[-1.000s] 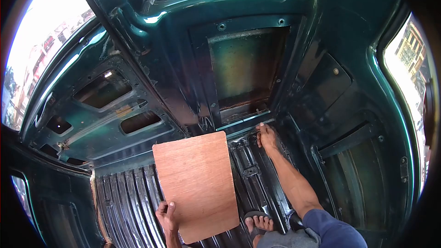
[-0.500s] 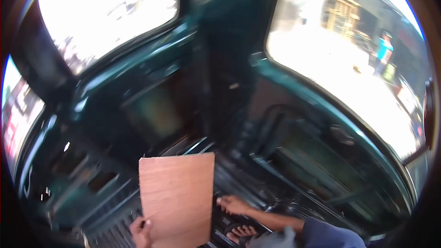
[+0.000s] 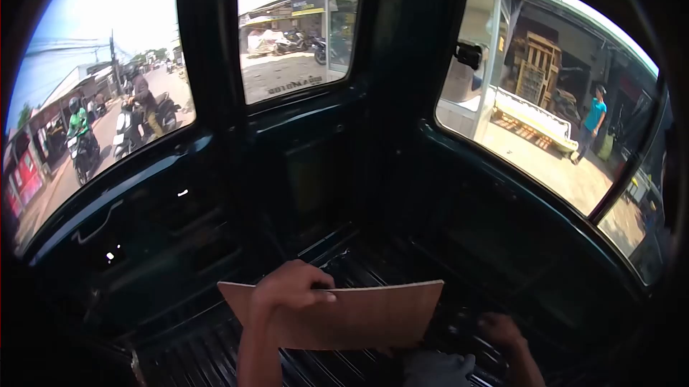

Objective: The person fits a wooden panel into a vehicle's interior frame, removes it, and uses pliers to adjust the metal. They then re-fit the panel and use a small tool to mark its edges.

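A brown flat board (image 3: 359, 319) is held low in the middle of the view, its long upper edge running left to right. My left hand (image 3: 293, 286) grips that upper edge left of its centre, fingers wrapped over it. To the right of the board, apart from it, is my right hand (image 3: 500, 331), dim and with its fingers curled; whether it holds anything is hidden in the shadow. Part of my grey clothing (image 3: 438, 369) shows below the board.
Dark ribbed metal floor (image 3: 194, 351) lies inside a dark green vehicle body (image 3: 316, 179) with window openings. Outside are motorcycle riders (image 3: 80, 136) on a road, a wooden frame (image 3: 538, 68), a white bench-like object (image 3: 535, 123) and a person in a blue shirt (image 3: 595, 116).
The board has turned from upright to lengthwise and tilted. My left hand has moved from its lower left side to the top edge. My right hand has shifted right, and the view has turned.
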Motion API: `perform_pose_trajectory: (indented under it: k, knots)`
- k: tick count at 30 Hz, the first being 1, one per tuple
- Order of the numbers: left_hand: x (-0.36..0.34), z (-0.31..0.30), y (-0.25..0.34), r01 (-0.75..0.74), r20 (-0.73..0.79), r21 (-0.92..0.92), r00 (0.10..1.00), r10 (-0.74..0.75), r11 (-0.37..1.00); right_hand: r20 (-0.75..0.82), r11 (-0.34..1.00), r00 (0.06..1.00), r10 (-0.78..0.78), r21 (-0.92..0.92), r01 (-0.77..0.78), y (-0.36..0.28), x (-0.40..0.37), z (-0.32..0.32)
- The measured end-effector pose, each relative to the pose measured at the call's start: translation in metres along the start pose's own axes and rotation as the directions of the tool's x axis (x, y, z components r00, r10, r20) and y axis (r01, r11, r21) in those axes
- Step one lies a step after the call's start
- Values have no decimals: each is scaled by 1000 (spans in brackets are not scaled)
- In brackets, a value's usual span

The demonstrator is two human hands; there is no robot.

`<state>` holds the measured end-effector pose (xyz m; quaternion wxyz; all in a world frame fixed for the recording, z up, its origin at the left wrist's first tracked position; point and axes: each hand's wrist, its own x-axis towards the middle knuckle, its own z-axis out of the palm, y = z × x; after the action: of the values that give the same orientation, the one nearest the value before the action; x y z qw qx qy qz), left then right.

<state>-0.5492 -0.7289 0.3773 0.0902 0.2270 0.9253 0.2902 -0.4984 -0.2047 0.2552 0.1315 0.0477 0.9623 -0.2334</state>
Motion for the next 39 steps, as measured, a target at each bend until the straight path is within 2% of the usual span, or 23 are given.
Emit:
perform_pose_trajectory:
  k: [2,3,4,5,6,7,9,10,13,15,16,17,18,20,21,23,25,28,30,33,34,37,39]
  knots:
    - [-3,15,3,10,60,-13,998,-9,1000,-282,990,955,93,-79,-120,62,-48,-47]
    - [0,19,5,11,133,-10,991,-10,1000,-433,940,897,85,-265,-217,130,-60,-67]
    - [2,18,5,11,208,2,978,-12,1000,-574,957,772,273,82,-277,105,-105,-102]
    - [3,16,5,4,207,7,978,-5,1000,-721,949,654,228,15,-314,227,-111,-124]
    - [4,16,8,-23,226,18,974,18,1000,-651,831,562,511,540,-131,213,-153,-154]
    - [5,16,10,-53,244,26,969,45,998,-657,798,513,552,595,-96,265,-184,-187]
    - [7,13,16,-76,247,26,967,67,997,-745,758,246,620,650,59,319,-239,-237]
    - [6,11,23,-66,240,31,969,56,997,-748,755,223,625,652,72,346,-259,-261]
    - [16,7,31,-74,225,61,973,59,995,-844,824,-91,529,485,293,408,-339,-309]
    - [24,7,29,-114,233,86,968,92,990,-797,780,-131,589,519,350,369,-361,-317]
    - [31,5,28,-149,242,105,963,120,983,-781,750,-93,618,549,369,327,-367,-311]
    - [37,2,31,-128,213,130,972,99,983,-827,807,-65,558,523,273,354,-378,-317]
    - [40,-2,39,-103,185,153,980,74,983,-802,781,-79,592,547,301,392,-381,-329]
    - [47,-10,57,-83,145,156,988,60,984,-767,772,-142,625,582,256,372,-382,-327]
    - [48,-11,65,-120,171,168,981,91,979,-757,765,-135,639,607,217,349,-385,-323]
    - [51,-16,82,-33,76,199,997,19,980,-752,756,-103,652,633,167,313,-388,-319]
    - [48,-19,100,9,-8,183,1000,-8,983,-761,757,-82,643,617,214,311,-392,-322]
    - [53,-24,112,23,-50,179,999,-15,984,-748,726,17,664,649,226,307,-384,-320]
    - [54,-25,110,21,-106,142,994,-6,990,-725,704,145,674,689,173,295,-369,-311]
    - [52,-28,116,24,-159,96,987,-9,995,-748,740,95,657,663,114,319,-334,-289]
    - [54,-28,114,8,-200,123,980,17,992,-743,746,85,664,666,4,323,-323,-285]
    - [58,-30,119,21,-252,181,967,25,983,-670,670,103,736,741,36,306,-290,-269]
    - [63,-31,127,36,-279,184,960,17,982,-662,660,48,748,750,46,318,-277,-263]
